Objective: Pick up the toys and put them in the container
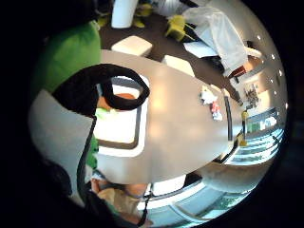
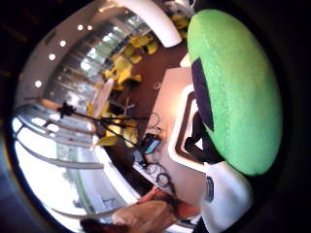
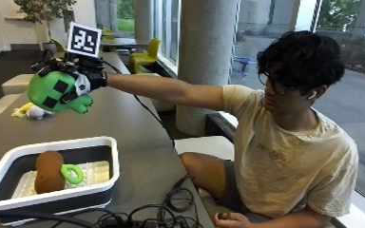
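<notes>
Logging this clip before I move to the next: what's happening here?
A seated person's gloved right hand holds a green block-faced plush toy in the air above the table, short of the container. The container already holds a brown plush and a green ring. Another small toy lies farther along the table.
</notes>
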{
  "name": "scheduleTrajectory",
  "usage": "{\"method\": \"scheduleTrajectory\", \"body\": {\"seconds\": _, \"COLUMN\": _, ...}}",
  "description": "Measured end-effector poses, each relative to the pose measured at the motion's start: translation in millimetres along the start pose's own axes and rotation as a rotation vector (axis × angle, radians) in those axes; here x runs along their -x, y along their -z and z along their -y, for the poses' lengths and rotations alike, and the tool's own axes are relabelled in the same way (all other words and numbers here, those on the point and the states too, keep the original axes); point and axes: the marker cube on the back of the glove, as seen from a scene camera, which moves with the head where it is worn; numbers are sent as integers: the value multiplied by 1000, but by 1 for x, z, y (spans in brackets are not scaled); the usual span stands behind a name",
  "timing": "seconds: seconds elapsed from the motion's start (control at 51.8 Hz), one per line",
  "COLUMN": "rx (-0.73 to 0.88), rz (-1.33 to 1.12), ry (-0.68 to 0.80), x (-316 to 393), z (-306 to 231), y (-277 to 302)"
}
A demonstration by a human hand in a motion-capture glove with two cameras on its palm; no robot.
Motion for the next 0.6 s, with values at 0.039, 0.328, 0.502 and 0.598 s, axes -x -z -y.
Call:
{"method": "scheduleTrajectory", "body": {"seconds": 0.039, "rx": 11, "rz": -40, "ry": -11, "x": 2, "z": 2, "y": -4}}
{"method": "scheduleTrajectory", "body": {"seconds": 0.328, "rx": 61, "rz": -11, "ry": -23, "x": -1, "z": 5, "y": -23}}
{"method": "scheduleTrajectory", "body": {"seconds": 0.502, "rx": 70, "rz": -29, "ry": -4, "x": -6, "z": -2, "y": -20}}
{"method": "scheduleTrajectory", "body": {"seconds": 0.598, "rx": 84, "rz": -164, "ry": -22, "x": -24, "z": -10, "y": -11}}
